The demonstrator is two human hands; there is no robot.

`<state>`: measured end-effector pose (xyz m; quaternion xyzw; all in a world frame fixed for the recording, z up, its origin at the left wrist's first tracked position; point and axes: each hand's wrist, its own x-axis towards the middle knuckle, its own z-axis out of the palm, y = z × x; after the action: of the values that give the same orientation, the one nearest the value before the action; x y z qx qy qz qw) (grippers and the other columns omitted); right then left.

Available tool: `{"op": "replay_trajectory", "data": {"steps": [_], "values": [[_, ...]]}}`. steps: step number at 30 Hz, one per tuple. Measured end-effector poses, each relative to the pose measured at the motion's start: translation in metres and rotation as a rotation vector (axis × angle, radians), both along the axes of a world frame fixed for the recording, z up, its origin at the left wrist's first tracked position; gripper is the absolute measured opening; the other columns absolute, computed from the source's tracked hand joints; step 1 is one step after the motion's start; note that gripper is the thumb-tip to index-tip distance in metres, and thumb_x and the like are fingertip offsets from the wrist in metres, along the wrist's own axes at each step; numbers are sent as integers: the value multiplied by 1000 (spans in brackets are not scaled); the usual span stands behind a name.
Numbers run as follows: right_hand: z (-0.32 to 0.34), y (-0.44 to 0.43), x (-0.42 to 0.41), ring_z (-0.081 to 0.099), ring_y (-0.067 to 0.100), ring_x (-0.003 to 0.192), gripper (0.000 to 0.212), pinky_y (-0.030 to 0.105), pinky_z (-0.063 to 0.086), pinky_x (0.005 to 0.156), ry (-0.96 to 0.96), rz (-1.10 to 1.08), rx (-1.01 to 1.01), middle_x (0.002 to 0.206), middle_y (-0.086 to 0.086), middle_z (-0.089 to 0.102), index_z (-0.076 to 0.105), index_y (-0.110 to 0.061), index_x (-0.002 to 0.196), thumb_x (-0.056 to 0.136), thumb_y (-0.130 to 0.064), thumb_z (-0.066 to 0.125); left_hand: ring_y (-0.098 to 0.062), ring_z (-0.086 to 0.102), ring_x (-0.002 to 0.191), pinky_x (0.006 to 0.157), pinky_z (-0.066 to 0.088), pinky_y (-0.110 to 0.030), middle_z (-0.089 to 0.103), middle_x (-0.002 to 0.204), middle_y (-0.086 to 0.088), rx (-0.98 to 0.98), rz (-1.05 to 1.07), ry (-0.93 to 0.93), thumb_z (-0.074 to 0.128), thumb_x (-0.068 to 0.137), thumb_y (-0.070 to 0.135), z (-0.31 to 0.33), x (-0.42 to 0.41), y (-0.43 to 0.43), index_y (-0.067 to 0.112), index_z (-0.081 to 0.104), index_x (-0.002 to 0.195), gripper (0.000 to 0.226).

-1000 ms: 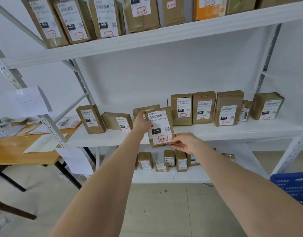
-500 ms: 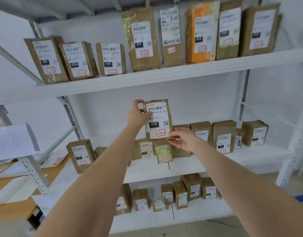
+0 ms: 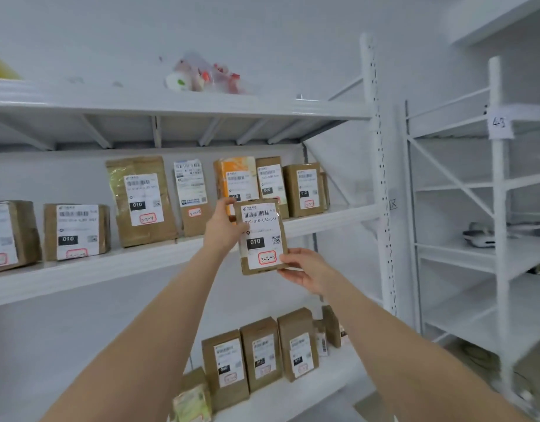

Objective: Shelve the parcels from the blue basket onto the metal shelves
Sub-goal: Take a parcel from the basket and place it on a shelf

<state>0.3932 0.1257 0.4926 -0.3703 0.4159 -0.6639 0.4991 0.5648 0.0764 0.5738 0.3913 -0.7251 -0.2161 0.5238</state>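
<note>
I hold a small brown parcel [image 3: 260, 237] with a white label marked 010 upright in front of the white metal shelf [image 3: 329, 219]. My left hand [image 3: 224, 229] grips its upper left edge. My right hand [image 3: 305, 269] pinches its lower right corner. The parcel hangs level with the shelf's front edge, just before an orange parcel [image 3: 233, 175] and the brown parcels [image 3: 303, 190] standing in a row there. The blue basket is out of view.
More labelled parcels [image 3: 76, 231] stand along the same shelf to the left. Several parcels [image 3: 259, 354] stand on the shelf below. A plastic bag [image 3: 201, 76] lies on the top shelf. A second white rack [image 3: 497, 208] stands at the right past an upright post [image 3: 380, 178].
Both hands have lifted the parcel from the lower shelf level up and rightward to the higher shelf. My view has tilted up and turned right.
</note>
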Motion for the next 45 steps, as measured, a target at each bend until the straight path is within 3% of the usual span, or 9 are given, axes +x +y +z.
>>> {"op": "replay_trajectory", "data": {"steps": [4,11,19,22,25,29,33,40,45], "values": [[14,-3,-58,68,29,100,29,38,58,86,-32,-35,-22,108,18,70,59,0,112,85,6,66,-18,59,99,87,55,-42,63,116,-2,-19,-41,-10,64,84,3,17,-61,-5,23,40,131,57],[36,-33,-177,68,24,82,25,29,61,66,-26,-23,-79,97,16,70,59,-1,107,84,8,66,-23,63,97,78,58,-43,64,116,-6,-44,6,-5,64,85,3,37,-181,-27,24,38,133,59],[61,-68,-287,66,24,77,29,26,60,61,0,-25,-90,100,16,67,58,-3,112,85,7,65,-24,60,108,85,55,-46,62,123,-6,-68,49,-5,66,83,1,57,-287,-53,23,39,134,62],[70,-82,-313,65,22,77,30,26,60,66,-19,-33,-129,100,16,66,59,-2,113,85,7,64,-22,59,111,82,57,-40,59,128,-6,-80,41,-30,65,85,2,69,-314,-62,24,35,142,68],[79,-98,-334,65,21,78,28,31,58,77,5,-72,-172,91,12,67,60,-1,113,86,7,63,-16,59,103,70,57,-29,59,126,-6,-88,26,-64,61,88,1,83,-337,-72,22,31,146,69],[86,-123,-354,66,23,87,31,30,54,80,73,-170,-215,98,12,69,63,-3,116,86,6,64,-21,65,99,79,58,-37,63,121,-8,-52,19,-72,60,89,2,95,-362,-94,24,30,146,68],[93,-148,-372,67,26,97,38,29,56,78,234,-307,-242,110,13,69,62,-9,121,86,5,64,-24,65,102,83,57,-41,64,119,-9,-51,32,-74,60,89,2,96,-384,-118,23,30,145,68],[90,-184,-389,65,21,97,46,36,54,88,741,-484,-144,114,2,68,55,-19,127,84,-12,69,-25,64,99,83,57,-42,64,114,-11,-34,46,-88,59,89,0,90,-409,-161,21,29,142,64],[91,-194,-396,62,23,99,40,31,48,78,961,-540,-73,116,2,66,51,-21,128,90,-16,60,-25,63,101,83,57,-43,61,120,-13,12,37,-107,60,87,-1,81,-423,-172,17,31,141,63]]}}
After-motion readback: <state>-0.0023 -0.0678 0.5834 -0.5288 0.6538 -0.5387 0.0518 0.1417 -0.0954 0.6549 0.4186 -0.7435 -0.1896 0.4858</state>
